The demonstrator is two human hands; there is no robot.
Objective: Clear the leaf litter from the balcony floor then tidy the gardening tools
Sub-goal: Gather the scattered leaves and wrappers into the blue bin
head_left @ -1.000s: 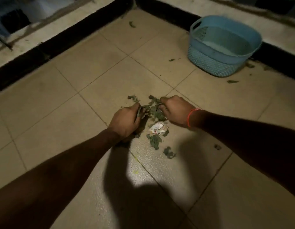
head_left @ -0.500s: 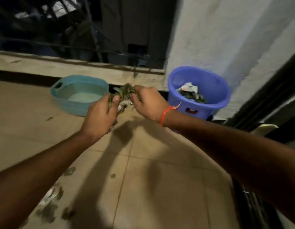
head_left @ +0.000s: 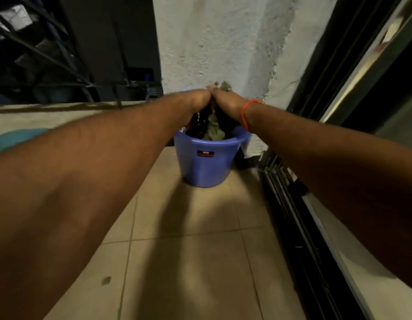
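Two hands over the bucket, dropping leaves

Left hand [head_left: 198, 100] and right hand [head_left: 225, 100] press together above the purple bucket [head_left: 205, 165], leaves [head_left: 213, 128] cupped between; finger positions hidden. Part low, inside the rim, so nothing spills. One stray leaf [head_left: 105, 281] lies on tiles well short of the bucket. Door track [head_left: 293, 204] runs beside it.

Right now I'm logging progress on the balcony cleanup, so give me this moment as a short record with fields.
setting: tiled balcony floor, white wall
hands: left hand and right hand pressed together above the purple bucket
load: leaf litter held between them
bucket contents: leaves already inside
left on floor: one leaf scrap
also visible: teal basket edge
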